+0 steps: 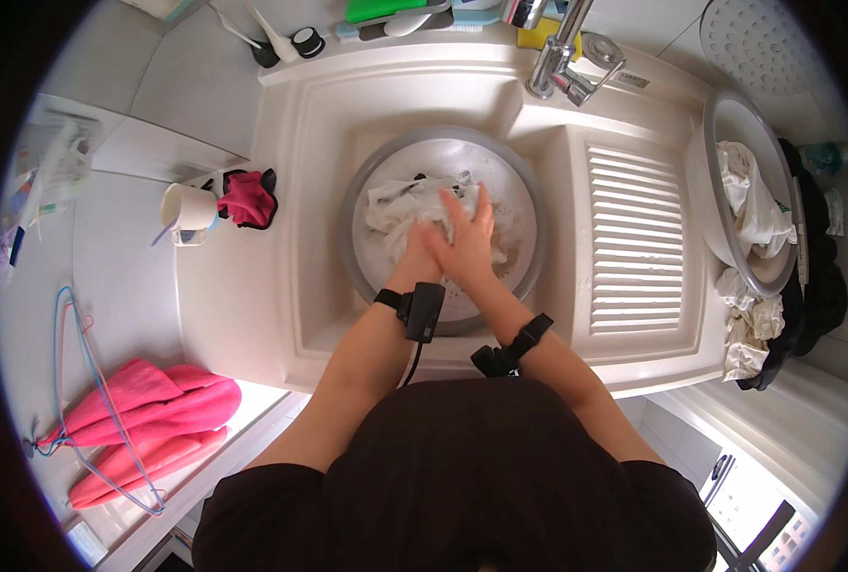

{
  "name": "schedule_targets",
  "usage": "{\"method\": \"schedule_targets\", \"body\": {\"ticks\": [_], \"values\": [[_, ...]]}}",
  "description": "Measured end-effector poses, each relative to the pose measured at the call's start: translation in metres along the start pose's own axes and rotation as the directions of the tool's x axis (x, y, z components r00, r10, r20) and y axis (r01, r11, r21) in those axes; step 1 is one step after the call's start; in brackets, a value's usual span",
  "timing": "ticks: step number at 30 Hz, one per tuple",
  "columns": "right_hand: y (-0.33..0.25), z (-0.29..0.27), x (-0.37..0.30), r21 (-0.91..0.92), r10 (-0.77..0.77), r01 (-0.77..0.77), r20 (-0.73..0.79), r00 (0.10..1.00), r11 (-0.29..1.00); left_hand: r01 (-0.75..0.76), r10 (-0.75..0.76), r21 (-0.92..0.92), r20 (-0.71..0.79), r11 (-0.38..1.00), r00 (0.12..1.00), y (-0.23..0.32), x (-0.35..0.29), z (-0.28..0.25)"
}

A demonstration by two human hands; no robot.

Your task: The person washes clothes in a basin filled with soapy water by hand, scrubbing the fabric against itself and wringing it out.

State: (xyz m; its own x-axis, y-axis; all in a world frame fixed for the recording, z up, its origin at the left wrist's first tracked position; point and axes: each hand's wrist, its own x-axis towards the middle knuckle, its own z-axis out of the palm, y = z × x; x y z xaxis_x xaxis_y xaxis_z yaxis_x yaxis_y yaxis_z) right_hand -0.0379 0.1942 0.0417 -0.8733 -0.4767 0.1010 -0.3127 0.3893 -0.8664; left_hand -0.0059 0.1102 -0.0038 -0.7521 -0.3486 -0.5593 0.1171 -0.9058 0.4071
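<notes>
A wet white garment (395, 205) with some dark marks lies bunched in a round basin (349, 227) with a grey rim, among suds and water. My right hand (469, 238) is over the garment's right part, its fingers stretched and spread. Close against it, my left hand (422, 253) presses down at the cloth's near side. The left fingers are blurred and partly hidden by the cloth and the right hand, so their grip does not show. Each wrist wears a black strap; the left one carries a dark box with a cable.
The basin sits in a pale sink (314, 124) below a chrome faucet (557, 57). Right of it are a ribbed washboard (638, 238) and a tub (719, 191) with white clothes. A mug (188, 212) and red cloth (248, 198) stand left; pink fabric (157, 410) and hangers lie lower left.
</notes>
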Motion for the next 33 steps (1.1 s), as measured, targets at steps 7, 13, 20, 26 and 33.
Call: {"method": "schedule_targets", "body": {"ticks": [7, 13, 20, 26, 33], "values": [[-0.016, 0.012, 0.0, -0.011, 0.027, -0.026, 0.052, 0.998, 1.0, 0.005, -0.007, 0.088, 0.013, 0.996, 1.0, 0.015, -0.007, 0.0], [-0.012, 0.008, 0.016, -0.182, 0.055, -0.04, 0.076, 0.996, 0.983, 0.072, -0.07, 0.174, -0.017, 0.982, 0.997, 0.016, -0.048, 0.023], [0.001, 0.005, 0.026, -0.082, 0.088, -0.07, 0.231, 0.969, 0.994, 0.117, -0.126, 0.113, 0.072, 0.987, 0.989, 0.008, 0.011, -0.035], [0.075, -0.041, 0.041, 0.28, 0.348, -0.494, 0.438, 0.829, 0.823, 0.239, -0.196, 0.158, -0.245, 0.958, 0.949, 0.038, -0.007, 0.009], [0.06, -0.055, 0.016, -0.473, -0.247, 0.631, 0.645, 0.724, 0.615, 0.517, -0.502, 0.055, -0.173, 0.854, 0.847, 0.053, 0.016, -0.012]]}}
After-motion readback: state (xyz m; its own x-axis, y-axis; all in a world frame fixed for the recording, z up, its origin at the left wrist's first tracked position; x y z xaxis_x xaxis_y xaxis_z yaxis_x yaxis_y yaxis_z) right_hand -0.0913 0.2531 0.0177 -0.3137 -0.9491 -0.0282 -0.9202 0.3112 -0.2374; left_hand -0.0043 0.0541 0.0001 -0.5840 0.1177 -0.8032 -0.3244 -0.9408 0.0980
